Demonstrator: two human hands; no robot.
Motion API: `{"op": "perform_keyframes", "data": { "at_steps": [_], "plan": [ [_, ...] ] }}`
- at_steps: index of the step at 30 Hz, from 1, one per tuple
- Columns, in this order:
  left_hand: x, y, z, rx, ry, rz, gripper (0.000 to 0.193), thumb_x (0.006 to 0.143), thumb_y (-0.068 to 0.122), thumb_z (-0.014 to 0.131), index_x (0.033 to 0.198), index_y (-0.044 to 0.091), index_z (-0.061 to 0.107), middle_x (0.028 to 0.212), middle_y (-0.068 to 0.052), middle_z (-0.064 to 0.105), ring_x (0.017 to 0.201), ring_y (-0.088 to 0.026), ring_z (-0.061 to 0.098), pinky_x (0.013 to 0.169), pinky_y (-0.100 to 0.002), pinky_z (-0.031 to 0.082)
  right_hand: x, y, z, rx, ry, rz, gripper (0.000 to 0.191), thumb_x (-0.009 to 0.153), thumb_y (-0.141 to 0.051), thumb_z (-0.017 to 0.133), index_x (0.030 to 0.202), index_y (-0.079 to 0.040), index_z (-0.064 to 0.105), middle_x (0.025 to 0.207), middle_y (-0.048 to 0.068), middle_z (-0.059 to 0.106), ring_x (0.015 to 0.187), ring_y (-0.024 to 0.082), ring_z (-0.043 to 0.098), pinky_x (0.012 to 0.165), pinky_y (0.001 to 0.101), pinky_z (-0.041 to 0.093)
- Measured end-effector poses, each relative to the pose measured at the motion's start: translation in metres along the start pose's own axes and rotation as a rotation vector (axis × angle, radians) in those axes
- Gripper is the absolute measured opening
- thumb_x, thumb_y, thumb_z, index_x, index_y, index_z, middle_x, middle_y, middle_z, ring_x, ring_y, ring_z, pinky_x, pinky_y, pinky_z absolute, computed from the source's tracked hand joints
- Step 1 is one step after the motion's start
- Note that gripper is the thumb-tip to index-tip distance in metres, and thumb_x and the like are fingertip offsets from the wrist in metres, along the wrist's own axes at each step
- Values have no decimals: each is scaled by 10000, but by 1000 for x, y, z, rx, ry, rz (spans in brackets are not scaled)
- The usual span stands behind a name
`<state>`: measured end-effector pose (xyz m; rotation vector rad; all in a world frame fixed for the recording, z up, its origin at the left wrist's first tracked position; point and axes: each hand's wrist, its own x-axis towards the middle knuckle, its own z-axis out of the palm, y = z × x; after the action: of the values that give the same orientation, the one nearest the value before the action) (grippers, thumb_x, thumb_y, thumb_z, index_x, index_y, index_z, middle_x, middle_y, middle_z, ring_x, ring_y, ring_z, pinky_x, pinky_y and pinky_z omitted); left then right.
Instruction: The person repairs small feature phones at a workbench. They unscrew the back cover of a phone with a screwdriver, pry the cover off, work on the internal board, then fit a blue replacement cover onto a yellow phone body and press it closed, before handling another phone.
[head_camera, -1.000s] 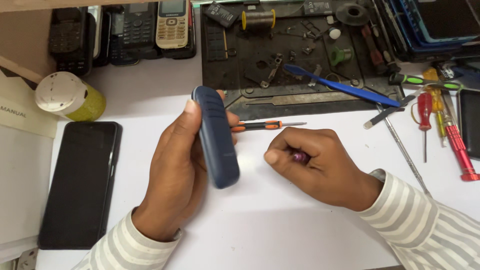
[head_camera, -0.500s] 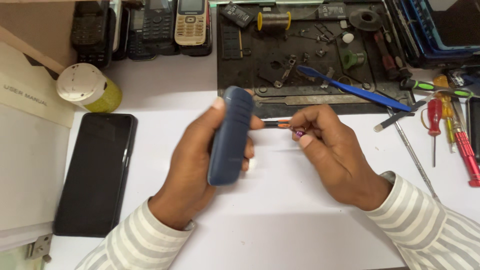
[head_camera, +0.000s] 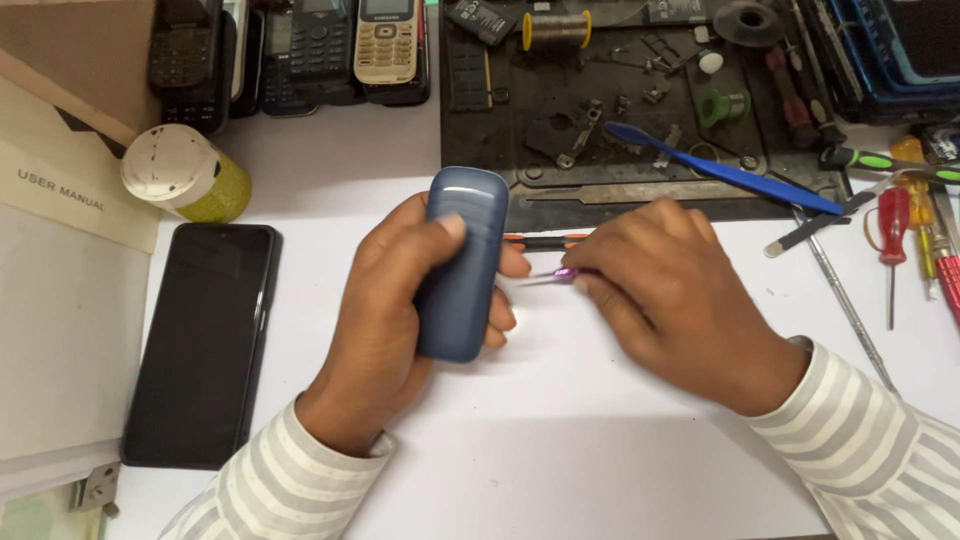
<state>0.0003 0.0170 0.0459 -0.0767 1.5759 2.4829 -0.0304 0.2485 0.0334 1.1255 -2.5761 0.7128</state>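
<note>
The left hand (head_camera: 385, 320) grips an upright dark-blue plastic phone (head_camera: 460, 265) mid-surface; the right hand (head_camera: 670, 290), just beside, pinches a purple-handled metal tool (head_camera: 560, 274).

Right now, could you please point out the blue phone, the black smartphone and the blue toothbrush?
blue phone (head_camera: 462, 262): head view, middle of its back cover.
black smartphone (head_camera: 205, 340): head view, centre of its dark screen.
blue toothbrush (head_camera: 730, 176): head view, middle of its handle.
</note>
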Motion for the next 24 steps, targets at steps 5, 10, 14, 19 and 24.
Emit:
{"op": "perform_keyframes", "data": {
  "at_steps": [5, 10, 14, 19, 24],
  "plan": [
    [-1, -3, 0, -20, -32, -59, 317, 935, 130, 452, 1184, -55, 516, 890, -203, 709, 595, -193, 677, 494, -312, 585, 0, -1, 5, 20, 23, 0, 138, 897, -107, 714, 1029, -66, 725, 994, 78, 633, 967, 272, 558, 859, 422, 425],
    [2, -8, -1, -105, -98, -103, 405, 997, 157, 421, 1342, -52, 459, 920, -214, 710, 607, -218, 695, 490, -318, 589, 8, 8, 11, -10, 61, 36, 189, 914, -96, 727, 1092, -41, 753, 1011, 98, 628, 982, 281, 559, 865, 408, 454],
    [3, -10, -1, -112, -123, -144, 441, 1031, 165, 390, 1440, 0, 373, 1032, -231, 726, 718, -252, 735, 597, -349, 633, 10, 11, 11, -8, 25, 84, 179, 884, -107, 749, 1053, -51, 773, 966, 85, 632, 957, 278, 562, 843, 408, 462],
    [3, -10, -3, -165, -105, -148, 448, 1006, 181, 372, 1426, 28, 389, 1074, -197, 745, 752, -243, 757, 647, -358, 646, 13, 12, 11, -51, -35, 140, 133, 871, -105, 757, 984, -35, 757, 928, 84, 619, 930, 277, 559, 817, 410, 456],
    [0, -11, -8, 4, -147, -8, 425, 1004, 247, 557, 1311, -47, 558, 1009, -189, 757, 670, -181, 680, 614, -292, 600, 10, 16, 8, -43, 67, 141, 145, 959, -106, 718, 1042, 8, 686, 982, 111, 585, 880, 241, 579, 744, 365, 469]
  ]
}}
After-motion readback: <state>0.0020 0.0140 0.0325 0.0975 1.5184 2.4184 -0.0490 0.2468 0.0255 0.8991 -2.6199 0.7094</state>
